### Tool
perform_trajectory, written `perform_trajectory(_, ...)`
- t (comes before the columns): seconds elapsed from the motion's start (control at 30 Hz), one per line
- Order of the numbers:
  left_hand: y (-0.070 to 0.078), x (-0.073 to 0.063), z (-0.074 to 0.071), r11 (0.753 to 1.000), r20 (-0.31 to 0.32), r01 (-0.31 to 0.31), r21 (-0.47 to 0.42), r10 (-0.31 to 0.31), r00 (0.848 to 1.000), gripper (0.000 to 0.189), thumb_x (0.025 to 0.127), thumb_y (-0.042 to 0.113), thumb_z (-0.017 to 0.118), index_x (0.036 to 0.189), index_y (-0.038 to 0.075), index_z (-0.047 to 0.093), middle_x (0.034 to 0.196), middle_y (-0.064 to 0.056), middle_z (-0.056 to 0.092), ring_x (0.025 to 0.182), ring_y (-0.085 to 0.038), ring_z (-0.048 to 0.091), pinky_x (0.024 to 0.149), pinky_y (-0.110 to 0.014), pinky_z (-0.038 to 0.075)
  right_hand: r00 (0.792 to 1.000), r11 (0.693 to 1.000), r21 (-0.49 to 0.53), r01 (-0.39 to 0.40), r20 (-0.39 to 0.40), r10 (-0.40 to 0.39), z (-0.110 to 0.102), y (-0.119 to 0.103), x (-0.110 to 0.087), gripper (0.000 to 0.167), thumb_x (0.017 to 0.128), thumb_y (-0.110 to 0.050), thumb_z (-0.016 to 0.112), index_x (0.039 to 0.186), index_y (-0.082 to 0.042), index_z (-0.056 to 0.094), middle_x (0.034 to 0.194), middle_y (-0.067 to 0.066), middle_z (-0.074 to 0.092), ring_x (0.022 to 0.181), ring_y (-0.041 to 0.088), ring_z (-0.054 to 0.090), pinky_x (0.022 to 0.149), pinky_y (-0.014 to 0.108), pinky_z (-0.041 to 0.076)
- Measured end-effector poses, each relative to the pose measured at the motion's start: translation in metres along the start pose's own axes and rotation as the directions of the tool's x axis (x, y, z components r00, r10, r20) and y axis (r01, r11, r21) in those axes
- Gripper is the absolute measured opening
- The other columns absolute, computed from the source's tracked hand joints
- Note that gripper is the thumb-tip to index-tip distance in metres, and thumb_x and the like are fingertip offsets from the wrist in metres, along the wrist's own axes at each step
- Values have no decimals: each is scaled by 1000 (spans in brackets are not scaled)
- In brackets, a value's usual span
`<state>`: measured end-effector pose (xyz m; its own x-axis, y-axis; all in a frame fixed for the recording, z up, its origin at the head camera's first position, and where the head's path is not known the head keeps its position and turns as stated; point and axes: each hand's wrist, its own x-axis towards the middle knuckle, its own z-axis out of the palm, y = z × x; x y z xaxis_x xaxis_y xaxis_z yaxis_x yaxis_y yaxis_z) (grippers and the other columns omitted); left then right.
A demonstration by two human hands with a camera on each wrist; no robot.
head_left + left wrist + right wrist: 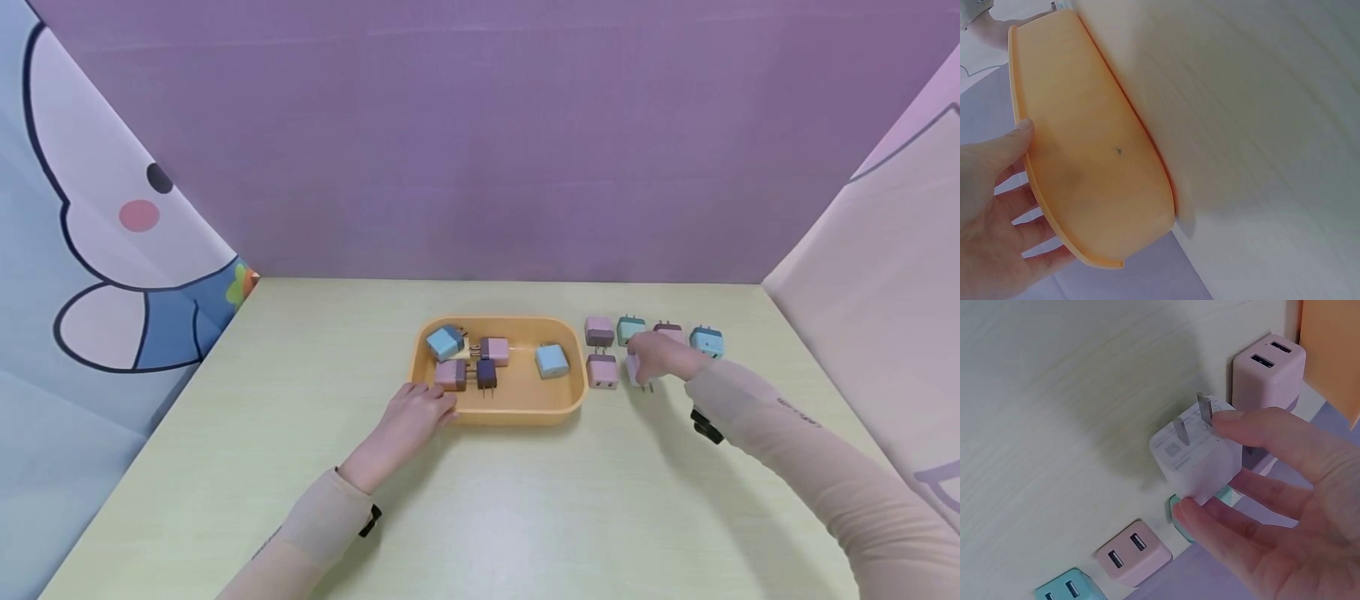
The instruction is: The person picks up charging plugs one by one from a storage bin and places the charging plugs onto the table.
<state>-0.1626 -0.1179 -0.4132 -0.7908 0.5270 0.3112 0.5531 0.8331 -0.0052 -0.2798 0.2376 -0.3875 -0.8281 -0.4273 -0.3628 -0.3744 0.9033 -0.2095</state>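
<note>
My left hand (410, 417) pinches the near-left rim of an orange plastic tray (517, 417), thumb on the outer wall in the left wrist view. My right hand (667, 357) holds a white two-prong USB charger plug (1200, 469) between thumb and fingers, to the right of the tray. Its metal prongs face up in the right wrist view. Several chargers lie in the tray: a light-blue one (552, 362) at the right, and at the left a blue one (446, 342), a pink one (495, 352), a purple one (451, 375) and a dark one (486, 373).
More chargers stand right of the tray: a back row with a pink-purple one (599, 331), a teal one (632, 330), a pink one (670, 332) and a blue one (707, 342). A pink charger (602, 372) sits nearer, beside the tray. A purple backdrop (495, 167) rises behind the table.
</note>
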Motion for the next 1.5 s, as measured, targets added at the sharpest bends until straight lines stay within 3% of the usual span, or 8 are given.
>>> perform_trajectory(0.9, 1, 0, -1, 1000, 8, 16, -26, -16, 1000, 13, 81, 23, 63, 84, 11, 64, 82, -3, 64, 69, -18, 55, 70, -34, 43, 998, 998, -37, -51, 39, 53, 4, -1, 5, 37, 68, 3, 65, 103, 10, 53, 96, 21, 58, 72, 21, 49, 68, 35, 46)
perform_trajectory(1.17, 1, 0, -1, 999, 2, 14, -29, -14, 1000, 13, 81, 24, 63, 84, 11, 64, 80, -3, 63, 68, -18, 54, 68, -34, 42, 997, 998, -20, -62, 52, 63, 4, -3, 4, 26, 72, 3, 64, 96, 6, 55, 81, 11, 57, 66, 19, 46, 58, 29, 40)
perform_trajectory(1.4, 1, 0, -1, 1000, 0, 13, -22, -13, 1000, 12, 81, 24, 63, 84, 12, 64, 80, -2, 63, 67, -17, 54, 67, -32, 42, 995, 997, -26, -68, 65, 70, 1, -5, 1, 30, 71, 2, 65, 98, 7, 54, 86, 13, 58, 69, 20, 50, 63, 32, 45)
perform_trajectory(1.5, 0, 0, -1, 1000, 1, 13, -17, -13, 1000, 13, 81, 24, 63, 84, 12, 64, 80, -2, 63, 68, -17, 54, 67, -32, 42, 995, 997, -36, -70, 71, 72, -1, -6, -1, 39, 71, 1, 65, 106, 10, 51, 98, 21, 57, 82, 28, 55, 72, 38, 47)
